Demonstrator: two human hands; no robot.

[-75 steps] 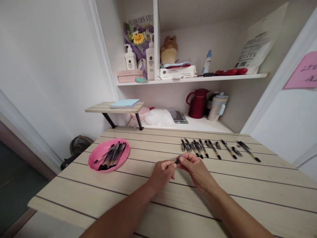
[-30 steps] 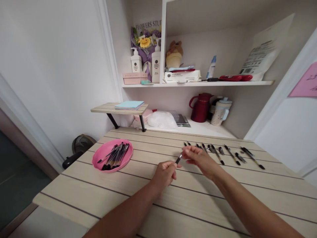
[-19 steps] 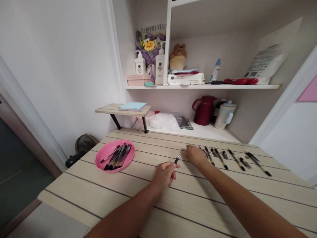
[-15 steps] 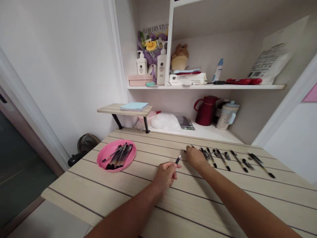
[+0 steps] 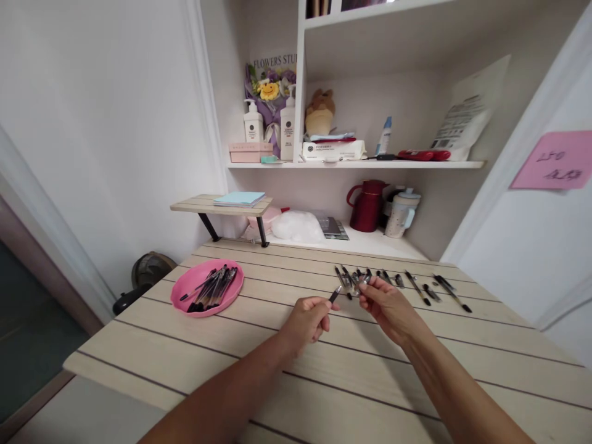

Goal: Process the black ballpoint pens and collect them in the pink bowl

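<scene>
And here's the counter (image 5: 208, 354), the broad pale-planked surface running beneath both grips and out past them on either side. Beyond them, up at the back, the white shelf (image 5: 393, 164) spans the alcove, with the small wooden stand (image 5: 192, 205) far off to the left of the left grip.

Out to that same side, well apart from the left grip, sits the pink dish (image 5: 183, 285), with a bundle of dark pens (image 5: 217, 287) heaped inside it. Straight back from the right grip, the red jug (image 5: 367, 206) stands upright.

Now to the hands! The left grip (image 5: 306, 322) is pinching a dark pen section (image 5: 335, 295) between thumb and finger, its silver tip angled up and away from the palm. Over to its right, just beside it, the right grip (image 5: 387, 306) has thumb and fingers closed on a small shiny piece (image 5: 364, 284), too blurred to identify, and that piece is apart from the silver tip.

Past the right grip the row of pen parts (image 5: 417, 287) spreads across the counter: some behind its fingers, others farther to its right, short pieces lying among the longer ones.
</scene>
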